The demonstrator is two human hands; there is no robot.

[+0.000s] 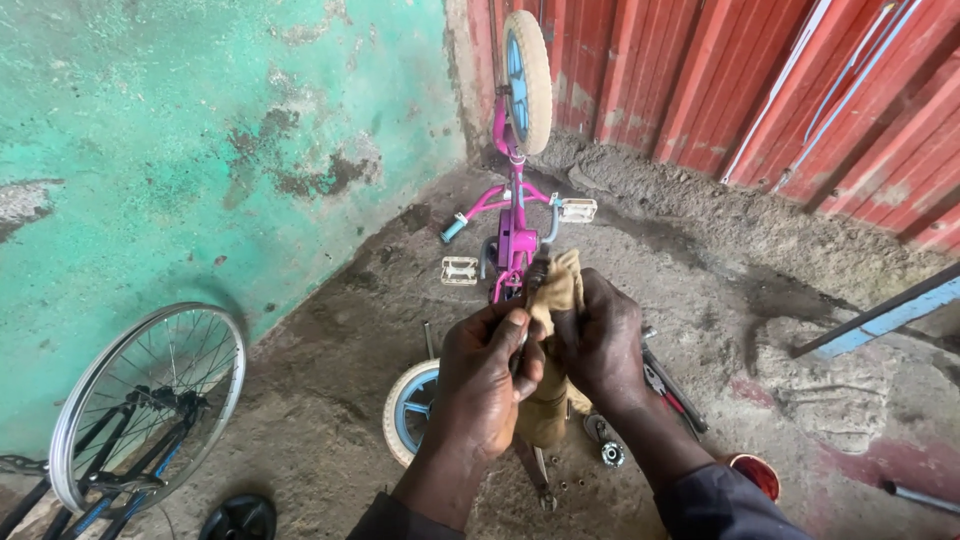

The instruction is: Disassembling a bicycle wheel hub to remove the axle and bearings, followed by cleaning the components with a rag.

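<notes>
- Left hand (483, 380) clenched around the lower part of a tan rag (556, 300), thumb pressed against the cloth; something small may sit inside the fold, I cannot tell.
- Right hand (598, 340) grips the same rag from the other side, fingers curled over its upper half.
- Rag runs roughly upright between both hands, its top end poking out toward the bike frame; both hands equally near.
- Just beyond the hands: small pink child's bicycle (515, 230), upside down, long axis pointing away from me toward the wall corner. Far wheel (527, 80) up in the air, near wheel (412, 408) partly hidden under my left hand.
- White pedals (460, 270) on both sides.
- On the concrete floor (330, 400): pliers with red handles (668, 385), a small bearing (611, 455), a red cup (757, 474).
- Far left: large spoked wheel (150, 400) against the green wall (180, 150).
</notes>
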